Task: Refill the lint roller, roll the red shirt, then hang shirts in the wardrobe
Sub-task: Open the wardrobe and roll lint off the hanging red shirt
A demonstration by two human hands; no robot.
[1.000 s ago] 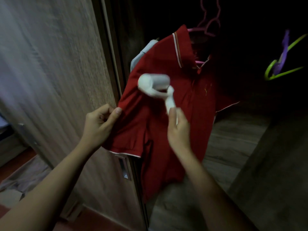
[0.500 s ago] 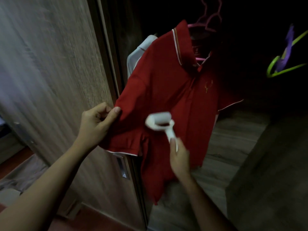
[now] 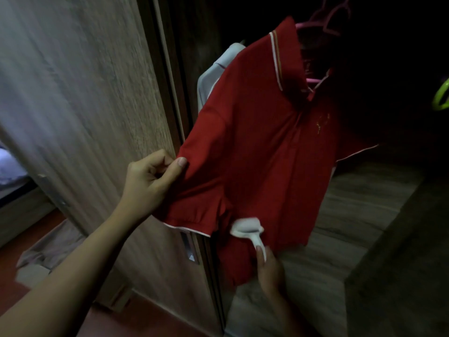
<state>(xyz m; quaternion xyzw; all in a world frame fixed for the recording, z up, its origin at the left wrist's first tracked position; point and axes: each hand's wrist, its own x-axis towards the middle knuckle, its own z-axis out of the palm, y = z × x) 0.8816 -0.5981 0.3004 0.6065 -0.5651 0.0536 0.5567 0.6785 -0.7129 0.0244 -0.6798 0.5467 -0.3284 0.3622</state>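
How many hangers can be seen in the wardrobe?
2: a pink hanger carrying the red polo shirt, and a green hanger at the right edge. The dark interior may hide others.

No text is legible on the red shirt (image 3: pixel 262 147).

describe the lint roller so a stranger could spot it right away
Start at the red shirt hanging in the open wardrobe. Low on its front, the right hand holds a lint roller against the cloth. It is the only white tool there, a short drum on a curved handle.
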